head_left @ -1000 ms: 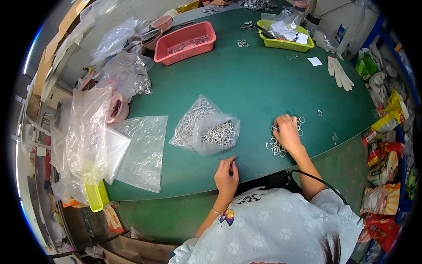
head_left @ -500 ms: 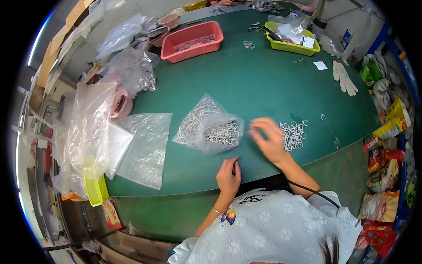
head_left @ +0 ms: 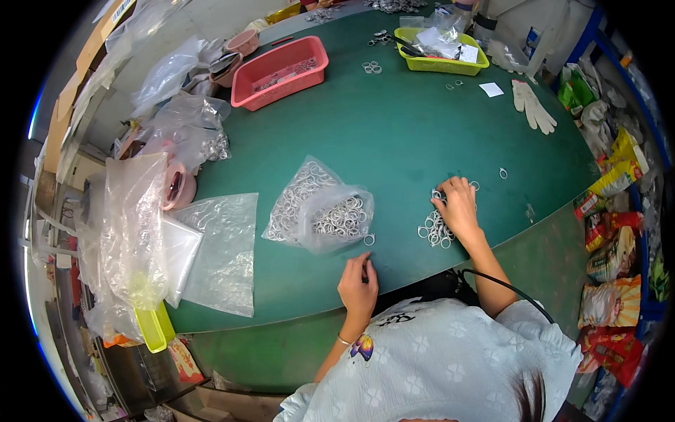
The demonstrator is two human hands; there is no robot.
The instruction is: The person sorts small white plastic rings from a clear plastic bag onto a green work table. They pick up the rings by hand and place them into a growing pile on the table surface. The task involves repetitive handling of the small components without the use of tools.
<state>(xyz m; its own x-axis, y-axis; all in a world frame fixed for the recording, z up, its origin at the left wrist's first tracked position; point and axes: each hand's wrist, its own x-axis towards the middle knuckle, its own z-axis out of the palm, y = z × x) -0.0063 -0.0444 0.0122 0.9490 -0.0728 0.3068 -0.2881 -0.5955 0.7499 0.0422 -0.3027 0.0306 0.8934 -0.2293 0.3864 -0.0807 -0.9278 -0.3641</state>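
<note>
My right hand (head_left: 458, 206) rests palm down on a loose pile of small metal rings (head_left: 430, 231) on the green table (head_left: 394, 133), fingers curled over them; whether it grips any is hidden. My left hand (head_left: 358, 283) lies near the table's front edge, fingertips pinched together, possibly on one ring. Just beyond it sits an open clear plastic bag of rings (head_left: 320, 209), with a single ring (head_left: 368, 240) beside its mouth.
A flat clear bag (head_left: 223, 253) lies at the left, with heaped plastic bags (head_left: 133, 232) beyond. A red basket (head_left: 280, 71) and a yellow-green tray (head_left: 441, 50) stand at the back. A white glove (head_left: 533, 105) lies at the far right. Snack packets (head_left: 612, 246) crowd the right edge.
My right hand swung left toward the ring bag half a second ago and is now back on the loose ring pile at the right. My left hand has stayed in place.
</note>
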